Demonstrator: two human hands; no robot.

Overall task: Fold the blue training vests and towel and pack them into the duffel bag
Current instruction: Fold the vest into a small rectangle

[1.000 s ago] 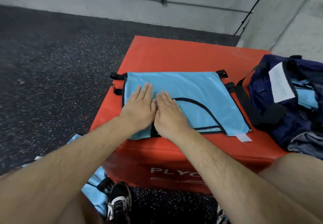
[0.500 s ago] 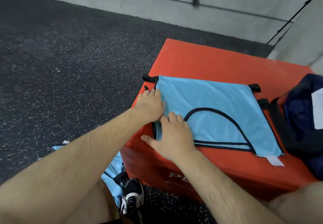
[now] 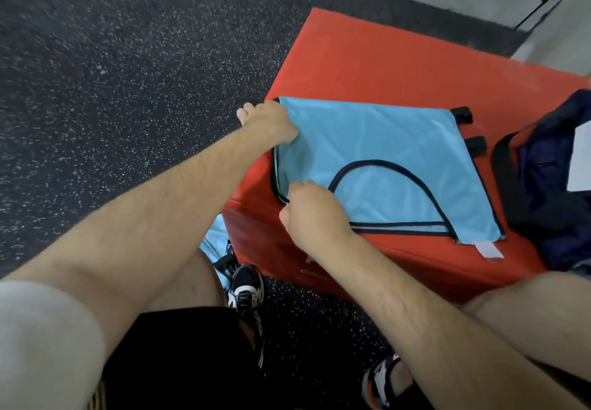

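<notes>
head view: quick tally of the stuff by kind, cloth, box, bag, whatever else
red box: 1
blue cloth: 2, vest on the box, loose piece on the floor
navy bag: 1
white paper: 1
shoes: 2, left shoe, right shoe
total: 7

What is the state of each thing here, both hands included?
blue vest: folded flat on the red box
left hand: grips the vest's far left corner
right hand: pinches the vest's near left edge
duffel bag: on the box, cut off by the frame
second vest: on the floor, mostly hidden
</notes>
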